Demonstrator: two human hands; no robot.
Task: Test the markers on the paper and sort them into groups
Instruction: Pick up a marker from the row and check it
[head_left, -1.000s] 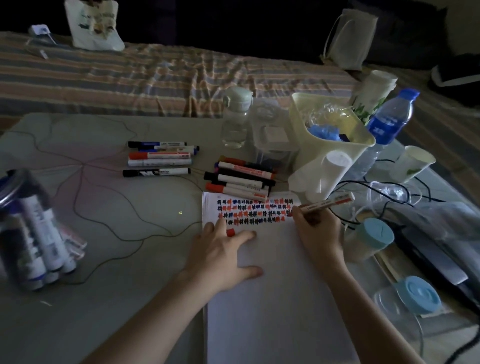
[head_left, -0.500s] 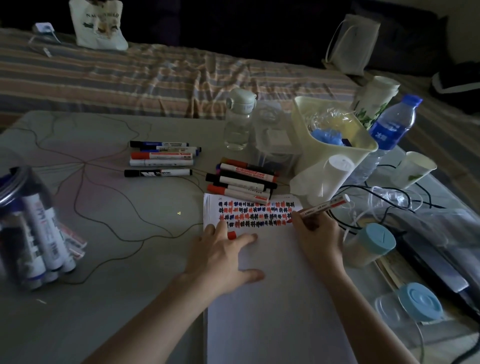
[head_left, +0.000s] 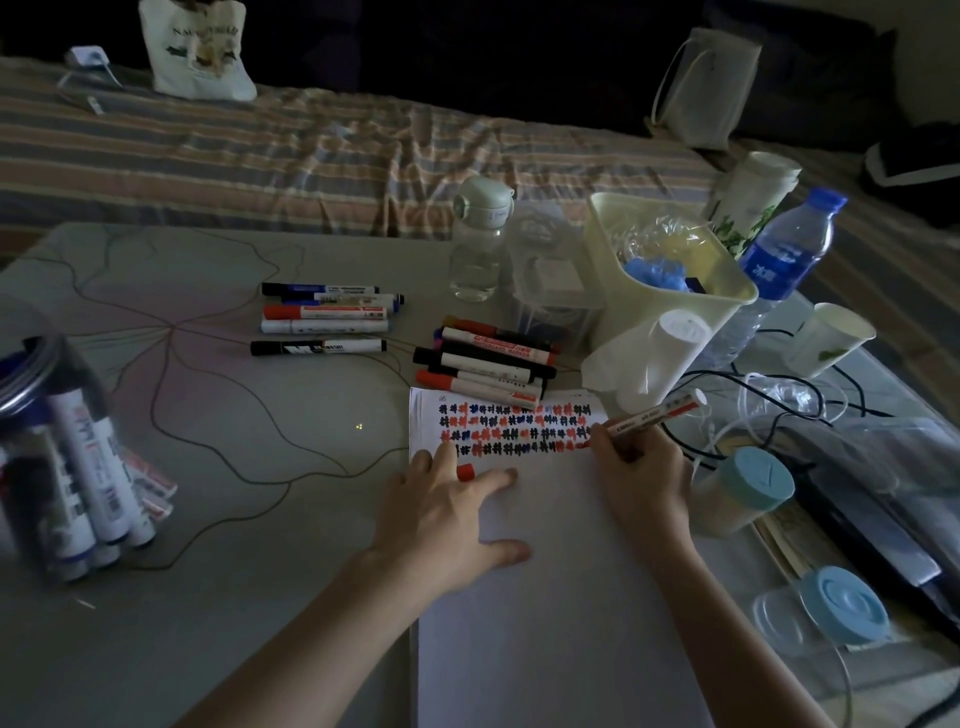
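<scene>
White paper (head_left: 545, 597) lies nearest the person, and both hands work at its far end. The left hand (head_left: 447, 519) rests flat with fingers spread, I'd judge to keep the sheet from sliding; a red cap (head_left: 466, 472) sits just under its fingers, kept close for recapping. The right hand (head_left: 641, 478) pinches a red-banded marker (head_left: 655, 414), tip down at the end of the bottom row of test marks (head_left: 511, 428), so this one is mid-test. Just beyond the sheet's top edge lies a heap of red and black markers (head_left: 488, 364); farther left a separate row of markers (head_left: 324, 317) lies parallel, seemingly a second sorted group. Off at the left a clear jar (head_left: 62, 457) holds more markers, probably still awaiting their turn.
</scene>
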